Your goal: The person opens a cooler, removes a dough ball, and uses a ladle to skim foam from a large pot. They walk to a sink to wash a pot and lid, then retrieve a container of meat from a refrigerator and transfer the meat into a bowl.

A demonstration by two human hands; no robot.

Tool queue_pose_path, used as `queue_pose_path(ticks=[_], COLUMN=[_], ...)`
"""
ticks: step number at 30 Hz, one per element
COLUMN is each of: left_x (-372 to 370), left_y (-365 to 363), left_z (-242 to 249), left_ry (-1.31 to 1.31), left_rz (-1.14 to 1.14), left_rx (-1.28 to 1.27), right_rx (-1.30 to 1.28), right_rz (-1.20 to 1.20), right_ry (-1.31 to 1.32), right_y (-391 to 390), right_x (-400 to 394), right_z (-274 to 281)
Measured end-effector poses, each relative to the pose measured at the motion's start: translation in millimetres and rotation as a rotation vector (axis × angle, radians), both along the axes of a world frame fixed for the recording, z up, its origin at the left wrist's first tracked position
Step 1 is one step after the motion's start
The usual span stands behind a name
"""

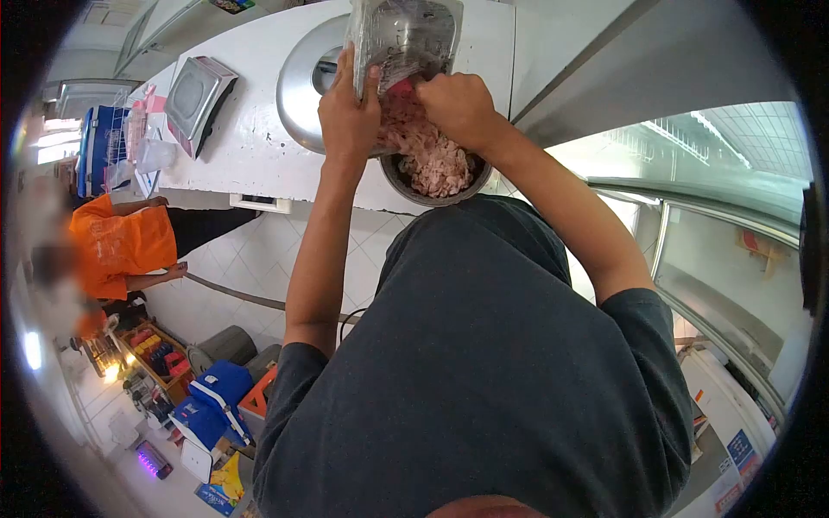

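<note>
My left hand (350, 112) grips the side of a shiny, see-through-looking container (414, 30), which is tilted toward me. Chopped pale pink meat (439, 166) spreads from its mouth down into a round grey bowl (399, 183) at the counter's front edge. At the container's mouth, my right hand (458, 105) is closed around a red tool (401, 87), perhaps a scraper; most of it is hidden by the fingers and the meat. Behind my left hand lies a large round metal lid (298, 86).
A weighing scale (197, 99) stands on the white counter (250, 121), left of the lid. Beyond the counter's left end, a person in an orange shirt (125, 242) holds a long pole. Blue bags (220, 393) and crates lie at lower left. A glass display case (725, 233) is on the right.
</note>
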State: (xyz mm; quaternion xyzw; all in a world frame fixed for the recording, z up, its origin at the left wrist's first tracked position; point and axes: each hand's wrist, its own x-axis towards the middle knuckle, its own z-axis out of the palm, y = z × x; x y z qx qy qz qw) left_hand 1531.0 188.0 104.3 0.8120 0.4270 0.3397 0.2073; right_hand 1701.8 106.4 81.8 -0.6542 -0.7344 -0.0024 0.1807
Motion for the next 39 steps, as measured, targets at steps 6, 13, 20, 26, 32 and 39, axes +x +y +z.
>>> queue_pose_path(ticks=[6,13,20,26,32,39], left_x=[2,-13,-10,0,-18,-5], left_y=[3,25,24,15,29,19], left_z=[0,-31,-33,-23,-30,-23], left_ry=[-0.046,-0.103,-0.011,-0.039,-0.056,-0.09], left_rz=[-0.071,-0.16,-0.197,-0.208,-0.202,-0.24], left_rx=[0.159,0.284,0.378,0.411,0.505,0.51], right_rx=[-0.154,-0.193,-0.136,0.117,-0.299,-0.028], right_rz=[-0.077,0.132,-0.007,0.064,-0.01,-0.087], right_ry=[0.177,0.083,-0.019,0.144,0.079,0.04], right_y=[12,-10,-25,-16,-53,-20], right_x=[-11,21,22,-2,3,6], right_z=[-4,18,41,-31,-8,-5])
